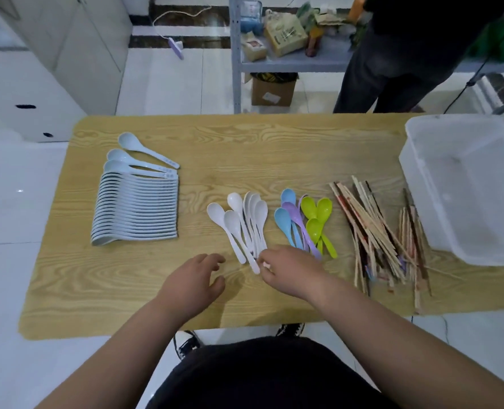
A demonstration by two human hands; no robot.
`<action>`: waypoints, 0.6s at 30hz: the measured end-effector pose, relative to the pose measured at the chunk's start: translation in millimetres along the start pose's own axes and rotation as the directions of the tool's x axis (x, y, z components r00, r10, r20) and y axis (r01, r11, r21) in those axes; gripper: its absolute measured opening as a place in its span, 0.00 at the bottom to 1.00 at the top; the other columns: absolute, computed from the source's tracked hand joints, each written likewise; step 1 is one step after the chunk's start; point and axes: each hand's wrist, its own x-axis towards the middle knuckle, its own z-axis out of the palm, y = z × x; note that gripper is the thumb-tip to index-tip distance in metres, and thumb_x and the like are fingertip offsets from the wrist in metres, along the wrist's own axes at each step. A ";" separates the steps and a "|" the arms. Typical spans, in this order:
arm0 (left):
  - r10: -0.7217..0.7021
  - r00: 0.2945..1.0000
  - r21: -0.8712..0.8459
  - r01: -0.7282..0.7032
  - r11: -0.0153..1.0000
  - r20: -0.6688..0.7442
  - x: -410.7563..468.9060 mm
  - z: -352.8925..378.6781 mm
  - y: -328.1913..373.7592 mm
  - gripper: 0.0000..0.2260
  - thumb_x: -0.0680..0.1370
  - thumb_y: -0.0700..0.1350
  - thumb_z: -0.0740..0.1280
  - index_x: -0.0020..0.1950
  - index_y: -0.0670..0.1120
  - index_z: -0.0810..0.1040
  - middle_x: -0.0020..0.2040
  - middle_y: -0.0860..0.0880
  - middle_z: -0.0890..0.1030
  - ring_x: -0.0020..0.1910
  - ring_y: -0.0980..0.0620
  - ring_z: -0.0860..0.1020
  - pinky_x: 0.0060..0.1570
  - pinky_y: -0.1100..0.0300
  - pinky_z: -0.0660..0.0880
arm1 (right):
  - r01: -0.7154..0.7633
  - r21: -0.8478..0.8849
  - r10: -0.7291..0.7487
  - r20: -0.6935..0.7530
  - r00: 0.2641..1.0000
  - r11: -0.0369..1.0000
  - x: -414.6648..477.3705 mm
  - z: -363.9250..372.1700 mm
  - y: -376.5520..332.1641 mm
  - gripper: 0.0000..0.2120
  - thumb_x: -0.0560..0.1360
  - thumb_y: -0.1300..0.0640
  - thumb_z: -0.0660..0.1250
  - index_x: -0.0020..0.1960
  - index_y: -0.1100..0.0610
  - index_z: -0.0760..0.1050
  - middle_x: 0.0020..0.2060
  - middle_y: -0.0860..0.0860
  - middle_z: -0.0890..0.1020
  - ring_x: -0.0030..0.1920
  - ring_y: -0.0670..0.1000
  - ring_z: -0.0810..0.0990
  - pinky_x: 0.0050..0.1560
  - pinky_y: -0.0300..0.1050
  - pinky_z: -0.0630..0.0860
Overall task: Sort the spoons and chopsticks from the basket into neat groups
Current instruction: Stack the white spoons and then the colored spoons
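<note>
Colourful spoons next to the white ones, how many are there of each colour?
Blue spoons: 2
Purple spoons: 2, one mostly hidden
Green spoons: 3
Total: 7

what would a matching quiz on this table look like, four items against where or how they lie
Things:
1 pale blue spoons
2 white spoons
3 coloured spoons
4 chopsticks

Places:
a loose pile beside the tub
b neat overlapping row at the left of the table
c handle ends at the fingers of the right hand
d fanned between white spoons and chopsticks

Pairs: 1-b, 2-c, 3-d, 4-a
</note>
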 end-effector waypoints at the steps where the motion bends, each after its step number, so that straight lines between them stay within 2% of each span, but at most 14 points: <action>1: -0.065 0.998 -0.028 0.065 0.998 -0.003 0.1 6.6 5.4 0.18 0.78 0.52 0.66 0.67 0.54 0.74 0.56 0.56 0.78 0.54 0.56 0.78 0.49 0.59 0.75 | 0.009 -0.004 -0.009 0.010 1.000 1.000 4.0 -2.7 9.1 0.15 0.81 0.48 0.57 0.61 0.53 0.76 0.56 0.52 0.79 0.56 0.56 0.78 0.48 0.50 0.76; 5: -0.306 0.952 -0.204 0.299 0.932 -0.005 9.6 31.0 24.5 0.16 0.76 0.49 0.69 0.64 0.53 0.76 0.50 0.57 0.79 0.47 0.60 0.78 0.46 0.61 0.74 | 0.025 0.002 -0.025 0.018 1.000 1.000 25.2 -6.8 38.6 0.14 0.79 0.50 0.58 0.58 0.55 0.76 0.55 0.54 0.78 0.54 0.58 0.79 0.43 0.49 0.73; 7: -0.379 0.925 -0.260 0.369 0.892 0.015 15.8 37.8 28.7 0.16 0.76 0.48 0.69 0.64 0.52 0.76 0.49 0.57 0.80 0.45 0.62 0.78 0.42 0.63 0.71 | 0.011 0.040 -0.012 0.008 1.000 0.999 33.0 -5.2 45.0 0.12 0.79 0.51 0.59 0.57 0.55 0.74 0.55 0.54 0.77 0.54 0.59 0.79 0.41 0.49 0.70; 10: -0.482 0.875 -0.337 0.466 0.818 0.039 34.1 34.1 26.1 0.18 0.76 0.48 0.69 0.66 0.50 0.75 0.50 0.55 0.81 0.44 0.60 0.79 0.38 0.63 0.71 | -0.029 0.117 0.026 0.023 0.999 0.993 40.1 0.5 47.9 0.20 0.79 0.50 0.60 0.70 0.51 0.69 0.62 0.54 0.75 0.58 0.60 0.78 0.46 0.51 0.75; 12: -0.536 0.844 -0.357 0.504 0.786 0.013 55.8 22.6 15.9 0.22 0.75 0.49 0.69 0.69 0.50 0.72 0.55 0.52 0.81 0.46 0.56 0.80 0.40 0.60 0.72 | -0.054 0.145 0.051 0.028 0.998 0.988 46.4 1.8 45.6 0.23 0.79 0.50 0.60 0.74 0.49 0.65 0.63 0.55 0.74 0.58 0.60 0.77 0.47 0.51 0.73; 14: -0.561 0.827 -0.354 0.512 0.783 -0.046 85.7 6.9 5.1 0.26 0.75 0.49 0.69 0.73 0.50 0.68 0.62 0.50 0.78 0.53 0.50 0.80 0.45 0.57 0.73 | -0.092 0.175 0.089 0.025 0.996 0.980 56.4 2.9 41.6 0.23 0.79 0.49 0.61 0.74 0.49 0.64 0.64 0.55 0.73 0.58 0.60 0.77 0.48 0.51 0.74; 16: -0.540 0.836 -0.336 0.483 0.809 -0.096 114.2 -6.0 -0.2 0.28 0.76 0.49 0.69 0.75 0.50 0.66 0.65 0.47 0.76 0.59 0.47 0.78 0.49 0.54 0.73 | -0.143 0.215 0.139 0.033 0.990 0.966 64.9 7.3 36.7 0.24 0.79 0.47 0.61 0.74 0.48 0.63 0.65 0.56 0.71 0.59 0.60 0.76 0.50 0.52 0.75; 18: -0.502 0.858 -0.337 0.444 0.831 -0.107 137.4 -12.2 -3.8 0.25 0.76 0.48 0.68 0.73 0.49 0.69 0.64 0.45 0.77 0.58 0.46 0.78 0.50 0.52 0.75 | -0.209 0.262 0.204 0.048 0.978 0.942 70.8 10.9 31.8 0.25 0.79 0.45 0.62 0.75 0.45 0.60 0.65 0.56 0.70 0.59 0.60 0.76 0.50 0.53 0.75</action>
